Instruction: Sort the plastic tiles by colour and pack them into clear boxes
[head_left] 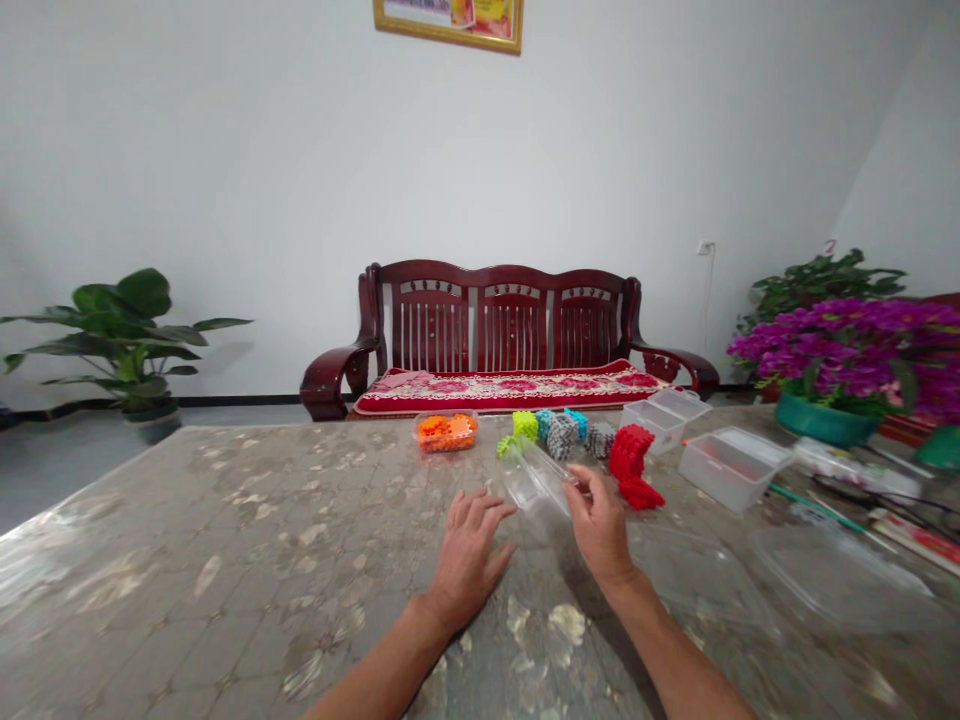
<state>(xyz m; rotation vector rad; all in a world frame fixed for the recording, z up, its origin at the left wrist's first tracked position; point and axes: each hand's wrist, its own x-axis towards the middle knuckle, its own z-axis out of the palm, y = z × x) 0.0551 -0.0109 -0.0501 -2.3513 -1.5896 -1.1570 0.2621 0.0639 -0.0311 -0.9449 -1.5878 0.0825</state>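
Note:
My right hand (598, 525) pinches the edge of a clear plastic container (536, 485), which is tilted above the table. My left hand (471, 550) is just left of the container, fingers spread, low over the patterned tablecloth (247, 570), holding nothing. Behind the container are lime green pieces (525, 425), gray pieces (562, 437) and blue pieces (576, 422). Red joined pieces (631, 455) stand to the right of it. Farther left sits a clear box of orange pieces (448, 432).
Two translucent boxes (666, 418) (733, 468) stand at the back right. Clear lids (832, 570) lie nearer me on the right, beside a green stick (821, 508) and a pot of purple flowers (825, 415). A wooden bench (510, 320) is beyond the table.

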